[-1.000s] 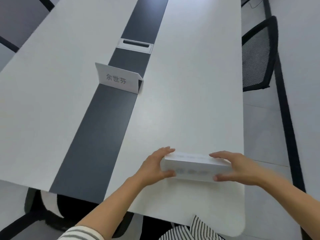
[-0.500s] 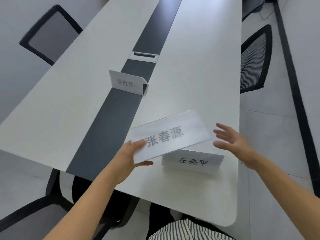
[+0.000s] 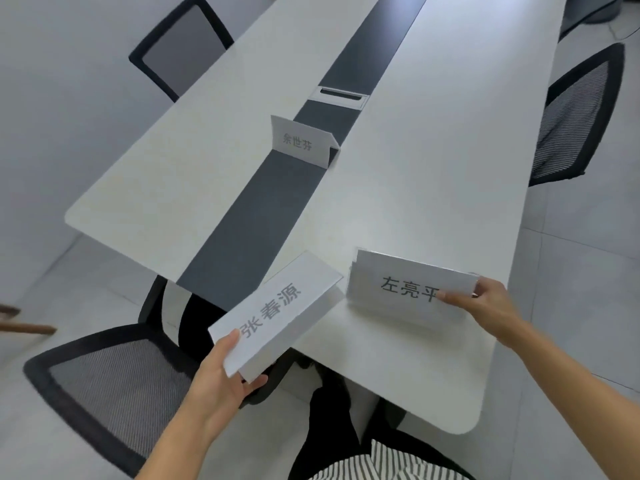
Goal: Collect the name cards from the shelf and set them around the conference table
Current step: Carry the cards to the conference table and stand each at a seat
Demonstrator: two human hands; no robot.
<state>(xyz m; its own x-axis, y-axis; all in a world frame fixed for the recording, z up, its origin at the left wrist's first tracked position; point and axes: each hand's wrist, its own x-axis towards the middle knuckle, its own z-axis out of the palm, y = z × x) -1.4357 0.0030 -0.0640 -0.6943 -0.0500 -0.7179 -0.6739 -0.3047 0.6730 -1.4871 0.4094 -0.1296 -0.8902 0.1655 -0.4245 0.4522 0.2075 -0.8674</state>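
My left hand (image 3: 221, 379) grips a folded white name card (image 3: 277, 310) with dark printed characters by its near end, holding it tilted above the table's near corner. A second name card (image 3: 401, 285) stands on the long white conference table (image 3: 433, 161); my right hand (image 3: 485, 299) pinches its right end. A third name card (image 3: 304, 142) stands farther back, on the dark centre strip (image 3: 249, 237) of the table.
Black mesh chairs stand at the near left (image 3: 104, 382), the far left (image 3: 180, 53) and the right side (image 3: 578, 116) of the table. A cable hatch (image 3: 341, 95) sits in the centre strip behind the far card. Grey tiled floor surrounds the table.
My left hand lifted one card off the stack and swung it left and toward me. My right hand, open half a second ago, has closed on the end of the card left standing.
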